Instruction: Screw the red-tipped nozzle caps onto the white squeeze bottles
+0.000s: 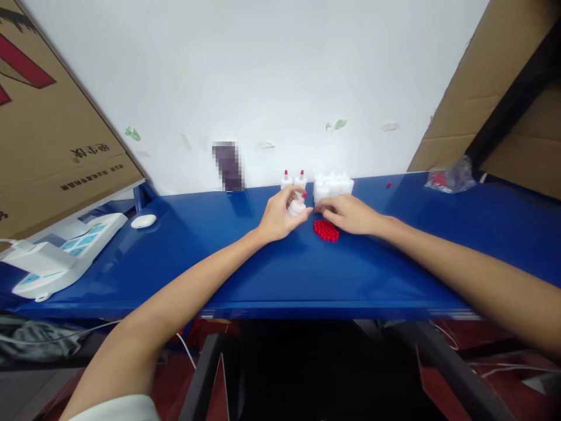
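Observation:
My left hand (280, 215) is closed around a small white squeeze bottle (297, 207) with a red tip, held tilted above the table. To its right, my right hand (348, 213) has its fingers curled and drawn together; whatever they hold, if anything, is hidden. A pile of small red caps (326, 231) lies just below the right fingers. Behind that hand stands a cluster of white bottles (333, 186) with no red tips showing. Two upright white bottles with red tips (301, 179) stand behind my left hand, partly covered by it.
The blue table (272, 275) meets a white wall. At the left are a power strip (74, 251) and a white oval case (143, 221). A single red cap (389, 185) and a clear plastic bag (451, 176) with red pieces lie at the right. Cardboard (56, 105) flanks the table.

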`<action>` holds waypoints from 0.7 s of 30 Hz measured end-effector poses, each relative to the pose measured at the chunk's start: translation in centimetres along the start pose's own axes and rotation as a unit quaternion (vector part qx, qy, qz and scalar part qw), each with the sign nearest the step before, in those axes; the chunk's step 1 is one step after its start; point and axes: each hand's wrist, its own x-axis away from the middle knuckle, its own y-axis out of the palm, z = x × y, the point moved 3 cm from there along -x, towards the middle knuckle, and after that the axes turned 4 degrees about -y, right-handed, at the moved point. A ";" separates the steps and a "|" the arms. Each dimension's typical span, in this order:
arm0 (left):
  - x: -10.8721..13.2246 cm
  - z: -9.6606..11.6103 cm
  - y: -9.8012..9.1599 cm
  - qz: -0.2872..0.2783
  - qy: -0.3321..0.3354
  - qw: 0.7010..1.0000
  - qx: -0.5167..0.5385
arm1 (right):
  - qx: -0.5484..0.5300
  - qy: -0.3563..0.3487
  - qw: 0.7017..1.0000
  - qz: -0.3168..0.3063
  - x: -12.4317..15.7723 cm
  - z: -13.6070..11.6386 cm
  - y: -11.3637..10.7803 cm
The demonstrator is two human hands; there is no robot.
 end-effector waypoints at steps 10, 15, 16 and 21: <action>0.2 1.0 0.5 -0.061 -0.061 0.990 -0.109 | -0.142 -0.036 0.982 0.121 0.1 -1.9 -0.4; 0.7 1.1 0.8 -0.079 0.009 0.992 -0.099 | -0.154 -0.045 0.984 0.074 0.0 -3.8 -0.4; 0.7 1.1 0.8 -0.082 0.023 0.992 -0.097 | -0.149 -0.046 0.986 0.065 0.1 -4.0 -0.5; 0.8 1.2 0.9 -0.101 0.053 0.989 -0.092 | -0.118 -0.072 0.989 0.061 0.3 -4.5 -1.1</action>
